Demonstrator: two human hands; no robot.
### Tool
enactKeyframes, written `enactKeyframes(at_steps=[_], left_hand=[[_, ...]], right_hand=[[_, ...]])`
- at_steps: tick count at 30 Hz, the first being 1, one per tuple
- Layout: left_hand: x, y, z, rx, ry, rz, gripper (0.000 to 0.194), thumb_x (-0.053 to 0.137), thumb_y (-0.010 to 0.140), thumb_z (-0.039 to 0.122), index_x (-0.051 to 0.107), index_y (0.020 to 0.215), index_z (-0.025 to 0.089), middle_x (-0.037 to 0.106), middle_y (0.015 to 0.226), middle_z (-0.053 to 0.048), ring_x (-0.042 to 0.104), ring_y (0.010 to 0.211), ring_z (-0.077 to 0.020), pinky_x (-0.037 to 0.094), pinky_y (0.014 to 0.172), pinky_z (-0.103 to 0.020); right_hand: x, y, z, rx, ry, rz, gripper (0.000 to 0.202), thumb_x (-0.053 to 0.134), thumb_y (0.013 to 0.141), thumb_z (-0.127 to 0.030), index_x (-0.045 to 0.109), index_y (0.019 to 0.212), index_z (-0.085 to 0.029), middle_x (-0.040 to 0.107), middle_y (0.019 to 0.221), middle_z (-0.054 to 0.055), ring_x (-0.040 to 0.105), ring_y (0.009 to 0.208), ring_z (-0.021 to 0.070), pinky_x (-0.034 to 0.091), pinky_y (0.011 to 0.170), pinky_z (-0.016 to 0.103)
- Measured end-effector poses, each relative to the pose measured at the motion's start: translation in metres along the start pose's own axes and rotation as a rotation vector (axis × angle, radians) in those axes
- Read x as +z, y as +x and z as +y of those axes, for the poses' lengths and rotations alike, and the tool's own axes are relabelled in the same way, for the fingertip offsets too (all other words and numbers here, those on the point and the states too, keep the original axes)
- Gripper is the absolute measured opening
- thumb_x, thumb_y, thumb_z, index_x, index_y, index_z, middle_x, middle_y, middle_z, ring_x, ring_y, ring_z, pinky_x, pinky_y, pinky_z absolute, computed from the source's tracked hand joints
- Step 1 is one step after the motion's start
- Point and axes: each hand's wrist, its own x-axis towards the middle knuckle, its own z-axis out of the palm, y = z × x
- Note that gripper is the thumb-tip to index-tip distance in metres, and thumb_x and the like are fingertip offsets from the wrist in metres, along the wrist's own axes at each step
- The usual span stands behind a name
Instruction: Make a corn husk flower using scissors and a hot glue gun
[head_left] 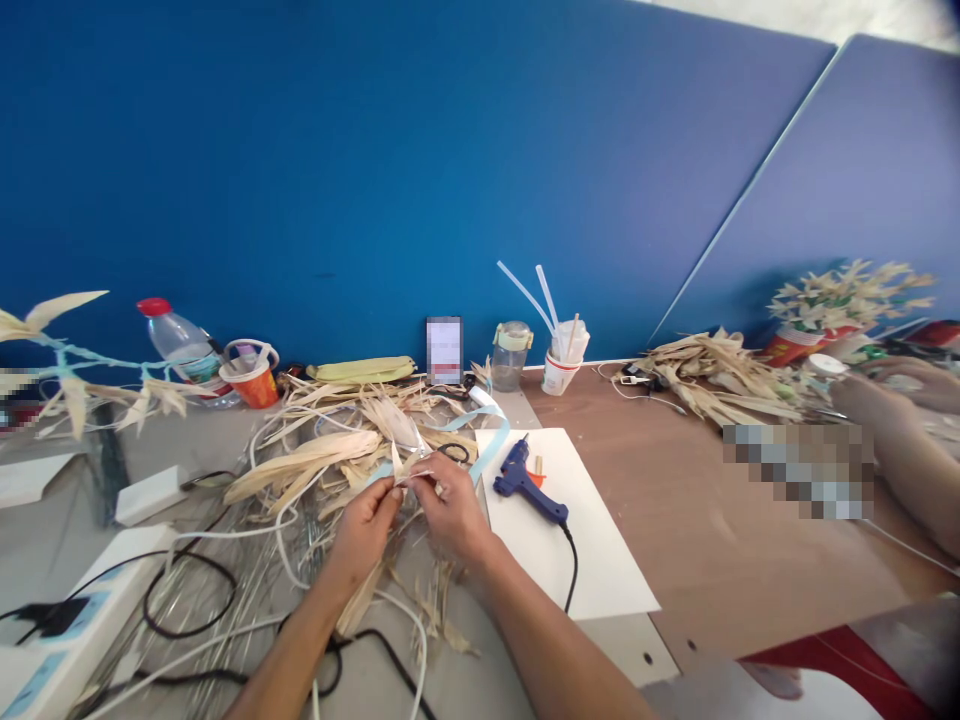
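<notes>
My left hand (366, 532) and my right hand (456, 512) meet over the middle of the table, the fingers of both closed on a small pale corn husk piece (398, 460). One pointed end of it rises above my fingertips; the rest is covered by them. Behind and left of my hands lies a heap of dried corn husks (307, 468). A light blue ribbon (489, 440) curves just beyond my right hand. To the right, a blue hot glue gun (531, 485) rests on a white sheet (592, 560).
At left are a power strip (82, 620), tangled cables and thin wires. A plastic bottle (176, 335), red paper cup (253, 380), phone (445, 350), glass jar (511, 358) and cup with glue sticks (561, 370) stand along the blue partition. Another person's hands (892, 400) work at right.
</notes>
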Motion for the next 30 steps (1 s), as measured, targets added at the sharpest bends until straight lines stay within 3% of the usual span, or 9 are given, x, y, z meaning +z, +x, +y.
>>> enactKeyframes(at_steps=[13,17,20,23,26,30], left_hand=[[0.003,-0.001,0.005,0.154,0.19,0.089,0.028,0.05,0.083,0.041,0.058,0.067,0.019,0.048,0.056,0.003,0.044,0.054,-0.015,0.037,0.054,-0.025],[-0.001,-0.002,0.002,0.195,0.287,0.199,0.029,0.047,0.086,0.04,0.058,0.07,0.019,0.05,0.058,0.003,0.046,0.056,-0.0147,0.037,0.055,-0.025],[-0.005,-0.003,-0.001,0.224,0.361,0.302,0.03,0.046,0.087,0.04,0.058,0.071,0.018,0.05,0.058,0.003,0.047,0.057,-0.0141,0.037,0.056,-0.024],[-0.007,-0.003,-0.003,0.296,0.44,0.352,0.03,0.046,0.088,0.037,0.056,0.067,0.019,0.051,0.058,0.002,0.046,0.056,-0.0136,0.037,0.055,-0.024],[-0.006,-0.004,-0.004,0.376,0.497,0.338,0.027,0.046,0.088,0.032,0.058,0.069,0.018,0.055,0.062,0.0,0.051,0.06,-0.0144,0.041,0.06,-0.024],[-0.002,-0.004,-0.004,0.447,0.502,0.261,0.024,0.044,0.089,0.028,0.063,0.079,0.018,0.064,0.073,-0.003,0.058,0.069,-0.0168,0.045,0.067,-0.026]], right_hand=[[0.005,-0.004,0.002,-0.035,0.033,0.001,0.01,0.054,0.08,-0.014,0.063,0.082,-0.019,0.062,0.08,0.004,0.059,0.075,0.0162,0.047,0.073,0.029],[0.011,-0.01,0.001,0.071,0.003,0.157,0.027,0.053,0.078,-0.015,0.057,0.104,-0.017,0.058,0.093,0.006,0.055,0.072,0.0144,0.047,0.069,0.028],[0.015,-0.012,-0.002,0.178,0.005,0.212,0.014,0.052,0.078,-0.017,0.06,0.089,-0.018,0.058,0.082,0.003,0.054,0.07,0.0148,0.045,0.067,0.027],[0.019,-0.012,-0.004,0.234,0.068,0.093,0.01,0.054,0.077,-0.019,0.061,0.071,-0.02,0.058,0.069,0.0,0.054,0.068,0.0149,0.043,0.066,0.026],[0.024,-0.011,-0.005,0.251,0.118,0.054,0.012,0.055,0.077,-0.02,0.065,0.068,-0.02,0.059,0.069,0.0,0.054,0.07,0.0152,0.042,0.069,0.027],[0.026,-0.01,-0.003,0.321,0.156,0.126,0.016,0.054,0.075,-0.022,0.063,0.063,-0.018,0.056,0.066,0.0,0.052,0.067,0.0147,0.04,0.064,0.026]])
